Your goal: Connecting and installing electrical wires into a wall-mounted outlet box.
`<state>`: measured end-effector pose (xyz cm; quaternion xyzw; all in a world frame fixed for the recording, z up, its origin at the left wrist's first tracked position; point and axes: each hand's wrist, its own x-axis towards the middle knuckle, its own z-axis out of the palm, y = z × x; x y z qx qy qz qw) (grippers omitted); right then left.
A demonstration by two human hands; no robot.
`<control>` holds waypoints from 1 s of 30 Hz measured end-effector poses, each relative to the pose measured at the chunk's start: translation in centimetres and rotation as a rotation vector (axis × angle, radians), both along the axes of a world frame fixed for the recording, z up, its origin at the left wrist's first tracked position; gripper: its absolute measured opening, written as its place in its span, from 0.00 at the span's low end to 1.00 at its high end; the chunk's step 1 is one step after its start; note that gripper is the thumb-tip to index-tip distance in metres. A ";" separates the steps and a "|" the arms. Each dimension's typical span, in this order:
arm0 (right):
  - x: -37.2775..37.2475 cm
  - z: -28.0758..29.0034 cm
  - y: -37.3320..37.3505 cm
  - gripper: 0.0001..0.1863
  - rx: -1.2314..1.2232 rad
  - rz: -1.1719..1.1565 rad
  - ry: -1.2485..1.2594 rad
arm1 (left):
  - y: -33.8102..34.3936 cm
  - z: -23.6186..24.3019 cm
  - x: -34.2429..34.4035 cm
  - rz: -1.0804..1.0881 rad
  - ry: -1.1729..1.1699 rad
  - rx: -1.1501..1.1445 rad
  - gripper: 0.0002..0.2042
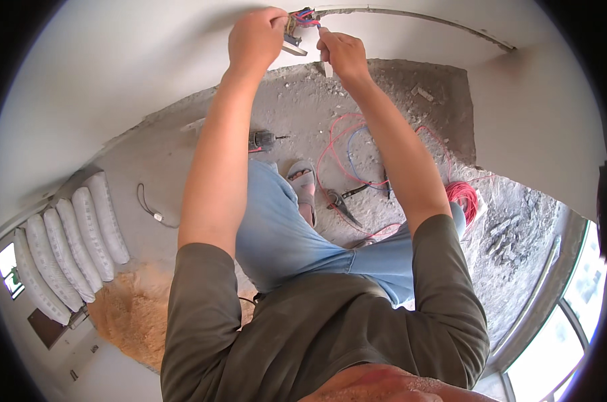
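Observation:
At the wall, a bundle of red, blue and yellowish electrical wires (305, 18) comes out of an opening. My left hand (255, 39) is closed at the left side of the bundle, its fingertips pinching by the yellowish wires. On the right, my right hand (343, 55) has thumb and fingers pressed together on the end of a blue wire. Between the two hands hangs a pale wall socket or switch plate (294, 48), tilted, close under the wires. A small white piece (328, 70) shows just below my right fingers; its kind is unclear.
A power drill (262, 141) lies on the dusty floor near my foot. Loose red and blue wire, pliers (343, 208) and a red wire coil (463, 198) lie to the right. Several white sacks (76, 231) stand far left, beside a sand heap (132, 311).

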<state>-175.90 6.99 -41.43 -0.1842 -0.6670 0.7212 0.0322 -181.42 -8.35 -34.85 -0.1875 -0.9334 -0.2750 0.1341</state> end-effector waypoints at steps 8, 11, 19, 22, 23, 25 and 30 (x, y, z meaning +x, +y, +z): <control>-2.7 -1.7 0.4 0.21 -0.041 0.046 0.104 | 1.7 -1.2 0.3 -0.001 -0.026 -0.069 0.10; -3.2 -1.7 -0.2 0.18 -0.282 0.101 0.017 | 1.8 -1.6 -0.1 0.011 -0.026 0.017 0.10; -3.9 -3.5 -0.4 0.17 -0.320 0.017 0.044 | 2.6 -1.7 -1.2 -0.029 -0.008 -0.165 0.08; -3.2 -3.5 -1.4 0.14 -0.084 -0.117 0.042 | 2.2 -2.4 -1.7 -0.071 0.022 -0.262 0.10; -2.7 -3.3 -1.9 0.13 0.145 -0.205 0.065 | 2.0 -2.6 -1.8 -0.071 0.020 -0.269 0.10; -2.1 -3.1 -2.5 0.12 0.182 -0.276 0.201 | 2.1 -2.7 -1.9 -0.061 0.106 -0.265 0.07; -2.0 -0.6 -3.2 0.15 0.087 -0.216 0.099 | 1.9 -2.7 -1.8 -0.041 0.117 -0.286 0.06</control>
